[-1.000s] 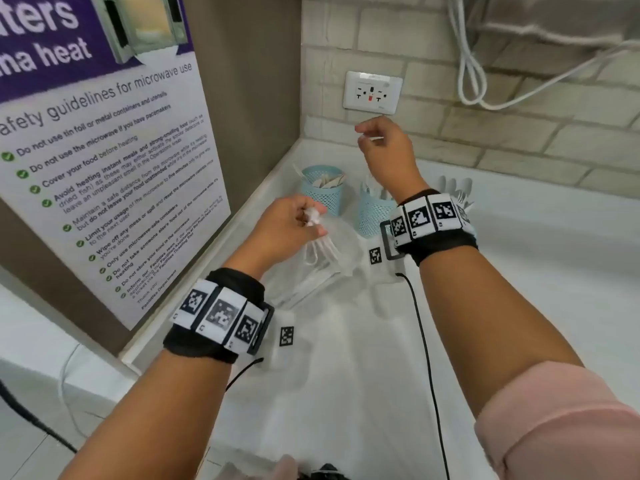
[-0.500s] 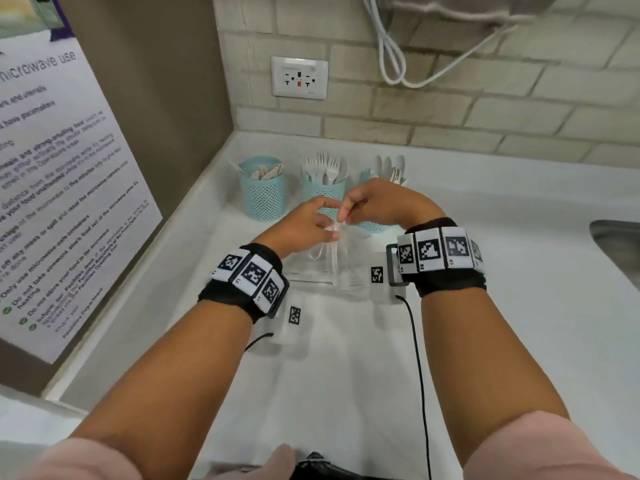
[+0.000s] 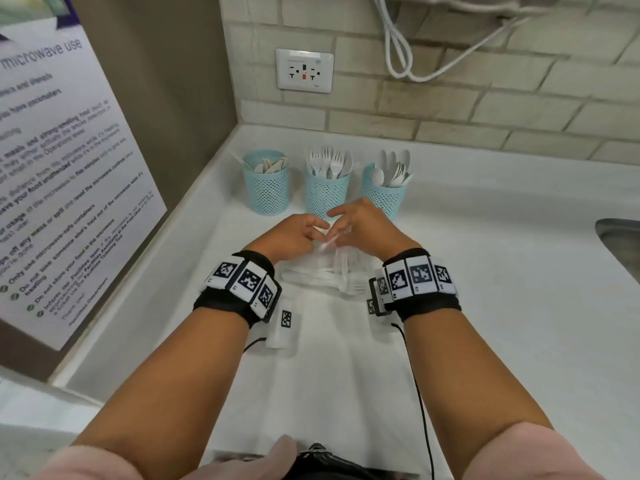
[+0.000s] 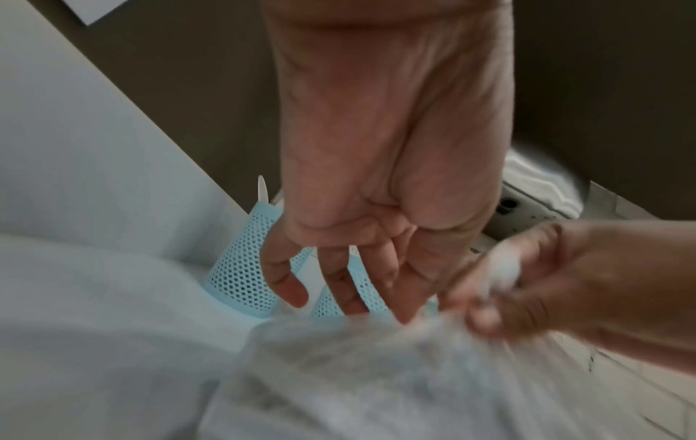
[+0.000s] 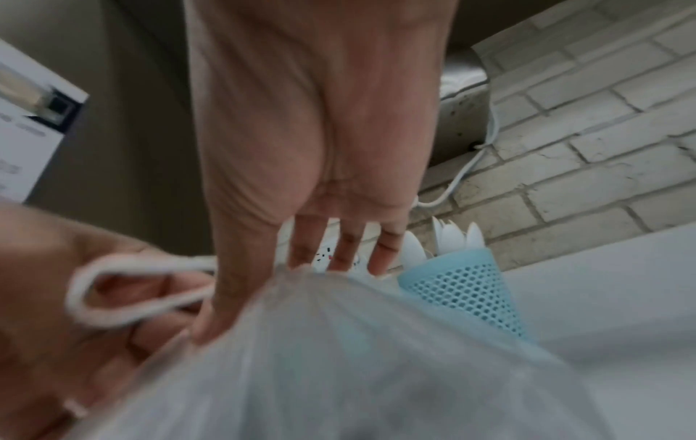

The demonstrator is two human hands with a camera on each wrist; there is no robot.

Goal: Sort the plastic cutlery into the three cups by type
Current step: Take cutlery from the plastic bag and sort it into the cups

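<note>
Three cups (image 3: 266, 188) stand by the worktop's (image 3: 485, 271) back edge. Both hands, left (image 3: 294, 235) and right (image 3: 363, 226), pinch one bag (image 3: 322, 268); clear room rightward.

right hand (image 3: 360, 226) has come down from above the cups to the bag (image 3: 325, 271) beside the left hand (image 3: 294, 233).

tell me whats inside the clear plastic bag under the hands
Through the clear plastic bag white plastic cutlery shows, including a fork near its front edge. How many pieces there are, and of which types, cannot be told: folds, both hands and blur cover the rest.
</note>
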